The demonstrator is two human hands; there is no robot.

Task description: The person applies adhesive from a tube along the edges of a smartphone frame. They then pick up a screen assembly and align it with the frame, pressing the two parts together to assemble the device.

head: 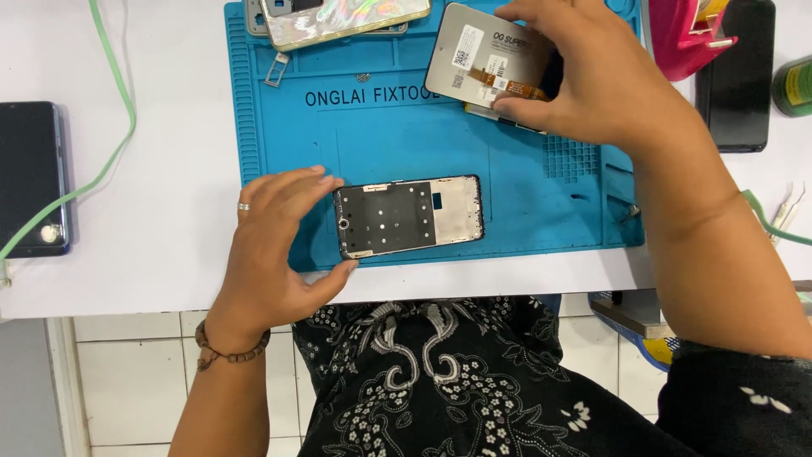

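left hand [279, 245] on phone frame [409, 217]

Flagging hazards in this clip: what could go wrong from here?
The orange flex ribbon on the grey replacement screen panel sits by the right hand fingertips and might crease. The black phone frame, held at one end by the left hand, lies near the blue mat's front edge and could slide off.

White counter [169, 245] bearing a blue work mat [541, 211]. Left of the mat: a dark phone [30, 178] and a green cable [110, 144]. Right of the mat: a black phone [744, 85] and tweezers [787, 211].
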